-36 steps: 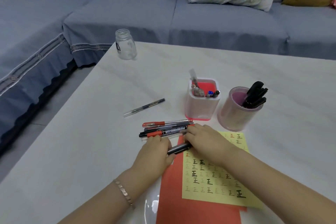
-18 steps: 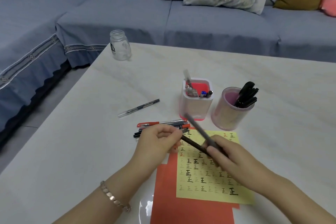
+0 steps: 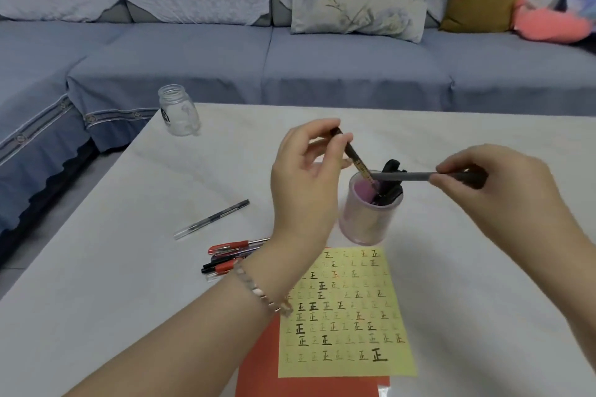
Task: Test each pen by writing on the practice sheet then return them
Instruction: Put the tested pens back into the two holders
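Note:
My left hand [image 3: 306, 180] pinches a dark pen [image 3: 358, 164] by its top end, its lower tip reaching into the round pink cup [image 3: 364, 219], which holds several black pens [image 3: 392, 184]. My right hand [image 3: 477, 190] grips a second grey-black pen [image 3: 406, 176] level above the cup, tip pointing left. The yellow practice sheet [image 3: 345, 316], covered with written characters, lies on a red sheet [image 3: 258, 374] near me. A bunch of red and black pens [image 3: 229, 256] lies left of the sheet. The square pink holder is hidden behind my left hand.
A single clear pen [image 3: 211, 219] lies apart on the white table [image 3: 96, 267]. A small glass jar [image 3: 177, 111] stands at the table's far left corner. A blue sofa [image 3: 322, 58] with cushions runs behind and to the left.
Both hands rose from the sheet, each with a pen, and moved to the round cup. The left pen now dips into the cup; the view tilted up.

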### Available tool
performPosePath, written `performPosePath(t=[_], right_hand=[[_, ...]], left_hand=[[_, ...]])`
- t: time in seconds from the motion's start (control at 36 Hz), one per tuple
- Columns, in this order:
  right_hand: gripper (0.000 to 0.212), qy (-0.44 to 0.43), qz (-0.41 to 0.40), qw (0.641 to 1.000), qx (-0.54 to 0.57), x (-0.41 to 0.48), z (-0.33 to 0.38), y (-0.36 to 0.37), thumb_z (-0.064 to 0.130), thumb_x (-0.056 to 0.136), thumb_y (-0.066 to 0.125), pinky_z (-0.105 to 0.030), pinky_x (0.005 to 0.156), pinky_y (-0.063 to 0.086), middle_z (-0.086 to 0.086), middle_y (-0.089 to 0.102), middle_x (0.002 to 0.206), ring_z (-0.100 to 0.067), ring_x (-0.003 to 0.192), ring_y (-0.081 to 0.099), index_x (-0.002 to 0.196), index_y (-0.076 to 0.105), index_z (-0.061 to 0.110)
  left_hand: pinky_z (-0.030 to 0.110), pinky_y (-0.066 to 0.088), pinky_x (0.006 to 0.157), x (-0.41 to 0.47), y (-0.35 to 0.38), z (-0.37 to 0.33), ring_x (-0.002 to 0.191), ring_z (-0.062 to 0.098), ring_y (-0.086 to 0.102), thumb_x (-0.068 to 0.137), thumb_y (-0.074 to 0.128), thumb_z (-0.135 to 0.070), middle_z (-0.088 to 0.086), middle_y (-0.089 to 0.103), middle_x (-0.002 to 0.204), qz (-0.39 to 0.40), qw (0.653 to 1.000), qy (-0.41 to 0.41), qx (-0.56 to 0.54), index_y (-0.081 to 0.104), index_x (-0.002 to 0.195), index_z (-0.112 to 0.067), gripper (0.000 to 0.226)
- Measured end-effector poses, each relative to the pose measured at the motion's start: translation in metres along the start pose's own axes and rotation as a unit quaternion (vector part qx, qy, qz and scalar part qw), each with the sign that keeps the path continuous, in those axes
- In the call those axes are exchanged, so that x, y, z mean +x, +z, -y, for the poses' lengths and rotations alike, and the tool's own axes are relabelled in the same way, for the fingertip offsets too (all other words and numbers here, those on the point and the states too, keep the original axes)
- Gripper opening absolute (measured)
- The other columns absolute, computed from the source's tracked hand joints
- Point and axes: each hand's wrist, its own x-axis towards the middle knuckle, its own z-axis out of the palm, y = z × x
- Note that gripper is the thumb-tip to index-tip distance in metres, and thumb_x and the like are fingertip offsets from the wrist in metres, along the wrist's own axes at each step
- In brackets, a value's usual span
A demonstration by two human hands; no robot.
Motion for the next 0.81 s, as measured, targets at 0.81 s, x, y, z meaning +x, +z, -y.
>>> performPosePath(t=[0.81], right_hand=[[0.03, -0.244, 0.113, 0.963, -0.005, -0.039, 0.026, 0.131, 0.005, 0.066, 0.077, -0.035, 0.072, 0.05, -0.002, 0.067, 0.087, -0.025, 0.083, 0.061, 0.094, 0.068, 0.012]], left_hand=[[0.037, 0.045, 0.076, -0.031, -0.16, 0.091, 0.089, 0.025, 0.061, 0.071, 0.059, -0.038, 0.0, 0.065, 0.098, 0.234, 0.754, -0.008, 0.614, 0.068, 0.102, -0.015, 0.04]])
